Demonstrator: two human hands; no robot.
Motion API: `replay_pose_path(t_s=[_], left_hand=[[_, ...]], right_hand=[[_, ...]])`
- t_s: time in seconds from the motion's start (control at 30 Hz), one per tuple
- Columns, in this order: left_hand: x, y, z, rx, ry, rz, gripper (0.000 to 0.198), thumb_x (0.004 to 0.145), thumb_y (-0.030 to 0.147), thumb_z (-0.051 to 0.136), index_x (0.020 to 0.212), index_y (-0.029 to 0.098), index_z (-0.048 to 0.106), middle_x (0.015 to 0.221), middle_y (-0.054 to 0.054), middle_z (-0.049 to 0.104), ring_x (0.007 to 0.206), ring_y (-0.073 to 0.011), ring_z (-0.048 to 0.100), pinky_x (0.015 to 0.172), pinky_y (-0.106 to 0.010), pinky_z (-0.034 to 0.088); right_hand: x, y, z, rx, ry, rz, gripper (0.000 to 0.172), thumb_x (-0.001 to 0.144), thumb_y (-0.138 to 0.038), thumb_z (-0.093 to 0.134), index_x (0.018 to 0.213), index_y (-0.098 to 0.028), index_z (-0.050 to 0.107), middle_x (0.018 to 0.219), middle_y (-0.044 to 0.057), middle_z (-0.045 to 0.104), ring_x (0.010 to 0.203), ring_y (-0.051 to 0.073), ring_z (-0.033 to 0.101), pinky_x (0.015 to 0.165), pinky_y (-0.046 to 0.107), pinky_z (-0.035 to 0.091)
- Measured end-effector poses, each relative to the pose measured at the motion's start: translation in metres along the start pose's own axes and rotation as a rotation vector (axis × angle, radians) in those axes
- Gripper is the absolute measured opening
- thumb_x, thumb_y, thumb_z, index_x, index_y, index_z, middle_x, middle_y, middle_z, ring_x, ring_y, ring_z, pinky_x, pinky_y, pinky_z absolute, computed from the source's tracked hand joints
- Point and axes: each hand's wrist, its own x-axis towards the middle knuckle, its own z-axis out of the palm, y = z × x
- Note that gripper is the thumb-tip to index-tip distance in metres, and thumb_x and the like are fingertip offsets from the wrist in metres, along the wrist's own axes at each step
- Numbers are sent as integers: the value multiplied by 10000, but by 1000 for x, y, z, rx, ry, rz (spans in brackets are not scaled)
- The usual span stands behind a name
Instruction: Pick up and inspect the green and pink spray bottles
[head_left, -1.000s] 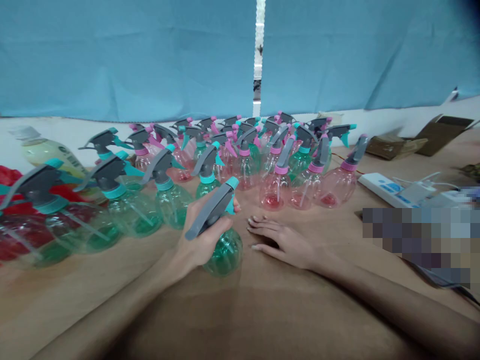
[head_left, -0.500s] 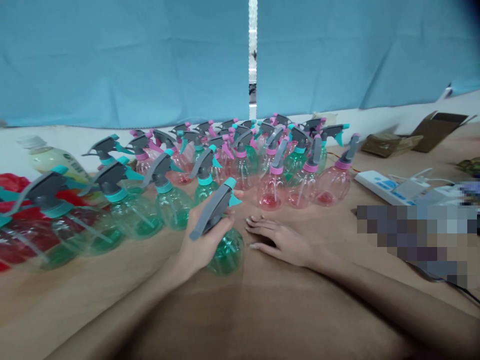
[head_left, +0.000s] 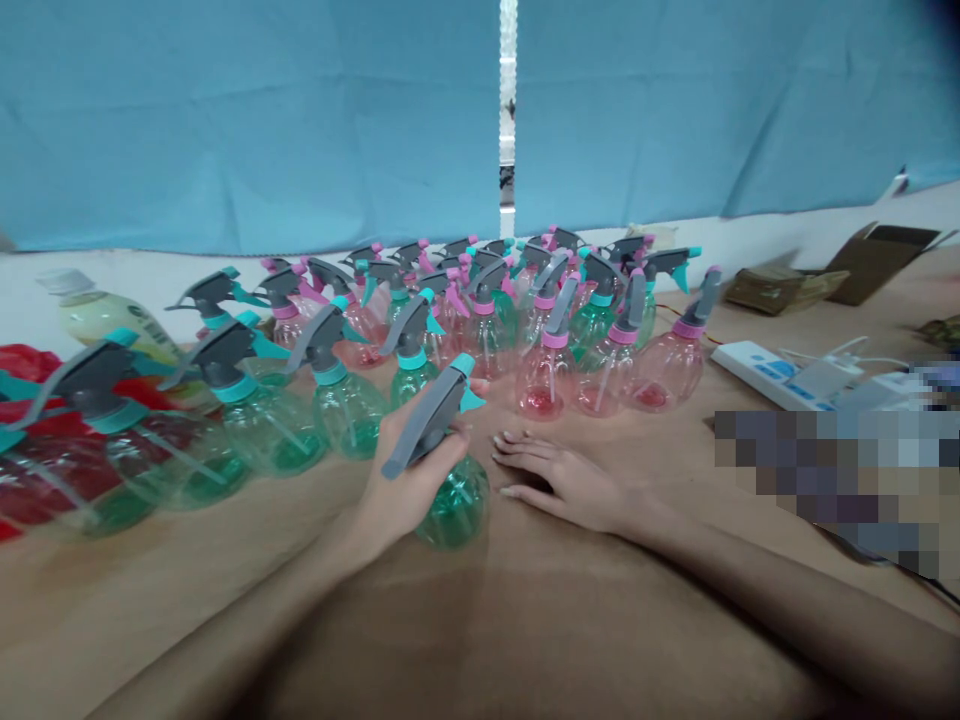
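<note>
Near centre, left hand (head_left: pixel 409 480) clamped round upper part of green bottle (head_left: pixel 454 508). Just right of bottle, right hand (head_left: pixel 566 482) palm-down on table (head_left: pixel 112 590), thumb apart from fingers. Farther left, other green bottles (head_left: pixel 349 412); farther right, pink bottles (head_left: pixel 541 385), then power strip (head_left: pixel 761 372). Far back, blue cloth (head_left: pixel 300 130).

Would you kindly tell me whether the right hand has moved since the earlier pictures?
No, not noticeably: the right hand rests on the table, in much the same place relative to the nearest pink spray bottle.
</note>
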Motion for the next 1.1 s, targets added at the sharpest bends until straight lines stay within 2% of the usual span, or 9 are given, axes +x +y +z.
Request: replay_pose_path(t_s=[0.17,0.37,0.57,0.87,1.1], left_hand=[[0,-3,0,4,17,-6,107,794,211,516,877,261,560,739,31,577,710,-167,552,653,-294,406],[-1,-4,0,25,34,-6,60,782,221,523,828,250,549,777,24,596,728,-170,558,641,-293,407],[-1,-4,0,23,24,-4,164,784,205,516,928,256,576,780,28,614,712,-164,571,618,-285,423],[0,-1,1,2,31,19,194,758,195,512,932,251,577,728,40,576,695,-160,557,637,-282,424],[0,-1,2,-19,53,21,116,747,219,529,856,235,562,758,17,600,707,-163,568,638,-284,445]], right_hand=[[0,0,0,-1,-4,-4,487,906,-478,417,1302,-202,477,1344,72,499,1282,203,404,1075,418,331],[0,0,-1,-12,-13,10,498,906,-482,417,1303,-188,475,1358,73,483,1283,197,402,1081,401,324],[0,0,0,-13,-18,6,504,910,-477,411,1301,-165,478,1362,79,478,1286,191,396,1088,388,312],[0,1,0,8,-3,8,497,906,-476,420,1303,-183,479,1357,75,483,1282,202,404,1078,409,328],[0,1,0,36,5,2,480,902,-470,434,1302,-210,480,1338,69,505,1277,208,411,1071,422,336]])
